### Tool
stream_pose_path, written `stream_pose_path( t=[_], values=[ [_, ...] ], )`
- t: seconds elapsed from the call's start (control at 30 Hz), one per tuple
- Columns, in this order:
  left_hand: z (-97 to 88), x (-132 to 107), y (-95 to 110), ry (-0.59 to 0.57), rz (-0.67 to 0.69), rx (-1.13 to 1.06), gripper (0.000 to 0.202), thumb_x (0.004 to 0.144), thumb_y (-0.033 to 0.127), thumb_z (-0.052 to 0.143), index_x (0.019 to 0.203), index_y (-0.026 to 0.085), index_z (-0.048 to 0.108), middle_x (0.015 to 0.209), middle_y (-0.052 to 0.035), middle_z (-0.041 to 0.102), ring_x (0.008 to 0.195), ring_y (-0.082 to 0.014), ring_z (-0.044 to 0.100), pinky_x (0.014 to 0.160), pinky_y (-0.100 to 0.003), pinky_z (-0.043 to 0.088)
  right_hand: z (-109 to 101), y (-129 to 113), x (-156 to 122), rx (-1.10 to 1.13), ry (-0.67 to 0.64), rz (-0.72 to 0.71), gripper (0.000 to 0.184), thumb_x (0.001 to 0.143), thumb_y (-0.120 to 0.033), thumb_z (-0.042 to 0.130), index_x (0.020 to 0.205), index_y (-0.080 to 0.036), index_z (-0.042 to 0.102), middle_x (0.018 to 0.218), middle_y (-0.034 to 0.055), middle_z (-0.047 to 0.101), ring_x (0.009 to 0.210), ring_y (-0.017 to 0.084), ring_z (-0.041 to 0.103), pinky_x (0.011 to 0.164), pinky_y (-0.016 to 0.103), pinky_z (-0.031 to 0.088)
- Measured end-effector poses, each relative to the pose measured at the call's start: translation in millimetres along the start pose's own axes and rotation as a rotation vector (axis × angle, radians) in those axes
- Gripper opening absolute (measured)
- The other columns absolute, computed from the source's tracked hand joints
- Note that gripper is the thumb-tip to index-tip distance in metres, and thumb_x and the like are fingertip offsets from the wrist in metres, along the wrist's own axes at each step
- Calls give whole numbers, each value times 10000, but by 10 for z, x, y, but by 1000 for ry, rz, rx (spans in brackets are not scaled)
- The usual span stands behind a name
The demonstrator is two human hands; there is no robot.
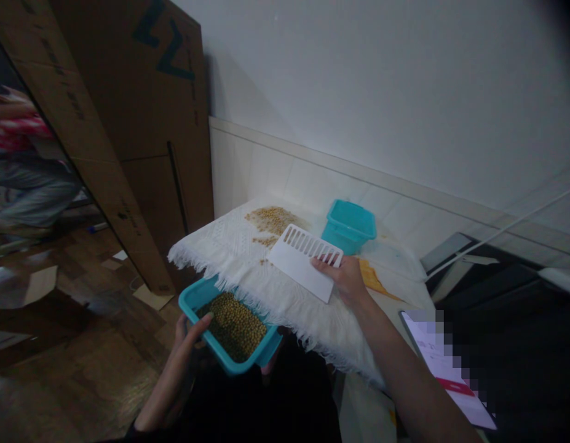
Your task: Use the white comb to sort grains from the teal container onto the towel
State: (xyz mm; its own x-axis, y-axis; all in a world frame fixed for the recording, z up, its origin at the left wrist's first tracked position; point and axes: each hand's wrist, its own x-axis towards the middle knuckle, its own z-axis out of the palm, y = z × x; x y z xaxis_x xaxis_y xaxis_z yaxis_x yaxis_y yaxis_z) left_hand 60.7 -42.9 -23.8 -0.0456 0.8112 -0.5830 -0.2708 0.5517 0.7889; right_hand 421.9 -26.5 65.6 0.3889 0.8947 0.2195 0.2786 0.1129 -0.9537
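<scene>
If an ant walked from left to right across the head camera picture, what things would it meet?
Tall cardboard box → turquoise tub of beans → loose beans → white slotted scraper → second turquoise tub → lit screen.

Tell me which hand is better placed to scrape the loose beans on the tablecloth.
Probably the right hand: it grips the white slotted tool, whose far end is near the loose beans. The left hand is busy holding the blue tub at the tablecloth's fringed edge.
</scene>
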Motion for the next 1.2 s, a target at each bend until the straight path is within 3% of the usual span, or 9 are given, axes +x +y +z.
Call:
stream_pose_path(
  t=[0.1, 0.3, 0.57, 0.7, 0.87, 1.07, 1.2],
  values=[
    [-7, 35, -12, -5, -13, 7, 994, 832, 480, 950, 1661, 390, 408, 1184, -132, 762, 831, -320, 840, 649, -423, 708, 26, 24, -17, -23, -23, -10, 446, 674, -602, 1006, 822, -200, 881, 816, 91, 867, 725, 299, 786, 630, 369, 599],
    [14, 0, 12, 12, -14, 8, 959, 846, 484, 928, 1652, 380, 418, 1214, -144, 772, 805, -327, 841, 680, -477, 716, 117, 51, -71, -49, -3, -30, 432, 710, -603, 984, 826, -196, 898, 823, 97, 872, 733, 301, 796, 631, 365, 603],
    [31, -71, 54, -1, 7, 28, 940, 876, 499, 897, 1659, 353, 398, 1169, -132, 755, 863, -333, 841, 686, -449, 713, 210, 99, -65, 35, 5, 20, 523, 598, -663, 1031, 798, -200, 895, 834, 108, 874, 740, 311, 798, 637, 388, 631],
    [59, -117, 76, 10, 9, 31, 940, 877, 508, 891, 1658, 374, 386, 1263, -139, 732, 862, -313, 835, 651, -415, 706, 220, 66, -99, 100, -56, 46, 526, 547, -645, 1060, 774, -202, 891, 818, 99, 868, 725, 288, 787, 660, 383, 637],
    [84, -164, 104, 5, 0, 9, 886, 907, 460, 870, 1649, 372, 394, 1322, -152, 737, 891, -312, 835, 610, -374, 695, 207, -29, -150, 116, -231, 96, 506, 551, -608, 1070, 773, -193, 884, 805, 88, 861, 704, 261, 769, 648, 357, 616],
    [71, -139, 91, 3, 8, 33, 905, 913, 479, 859, 1670, 357, 378, 1295, -144, 710, 882, -301, 835, 633, -364, 692, 100, -52, -37, 110, -15, 14, 524, 584, -648, 1046, 804, -200, 885, 823, 92, 863, 739, 274, 765, 656, 358, 588],
    [55, -95, 65, 22, -3, 48, 933, 903, 507, 860, 1683, 346, 373, 1308, -156, 703, 878, -305, 831, 653, -396, 699, 78, -40, -23, 125, -36, 51, 556, 518, -642, 1071, 784, -194, 876, 814, 100, 861, 739, 291, 769, 670, 379, 597]
  ],
)
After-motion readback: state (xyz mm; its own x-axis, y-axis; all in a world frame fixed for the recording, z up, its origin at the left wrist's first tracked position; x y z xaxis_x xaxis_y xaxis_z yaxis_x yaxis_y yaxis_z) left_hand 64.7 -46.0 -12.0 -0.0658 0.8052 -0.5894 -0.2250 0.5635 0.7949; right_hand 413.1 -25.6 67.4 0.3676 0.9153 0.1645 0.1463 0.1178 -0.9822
